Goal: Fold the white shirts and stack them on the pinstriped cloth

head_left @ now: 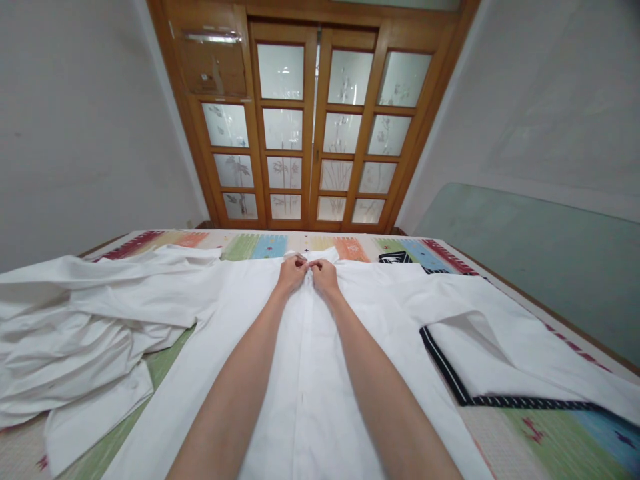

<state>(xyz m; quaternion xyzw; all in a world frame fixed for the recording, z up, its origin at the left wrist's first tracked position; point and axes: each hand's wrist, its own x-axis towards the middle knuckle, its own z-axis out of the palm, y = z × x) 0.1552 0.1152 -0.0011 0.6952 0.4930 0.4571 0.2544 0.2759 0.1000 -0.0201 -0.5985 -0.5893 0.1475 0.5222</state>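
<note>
A white shirt (367,313) lies spread out with its collar (327,254) at the far end and its button front running down the middle. Both arms reach forward over it to the top of the front, just below the collar. My left hand (293,274) is closed in a pinch on the shirt's edge there. Close beside it, my right hand (324,275) pinches the same spot from the other side. Any button between the fingertips is too small to make out.
More crumpled white cloth (90,333) lies at the left. Under the shirt's right sleeve is a folded white item with black trim (445,367). A patterned cover (545,433) lies beneath everything. A pale green headboard-like panel (525,247) stands at right; glazed wooden doors (310,153) stand beyond.
</note>
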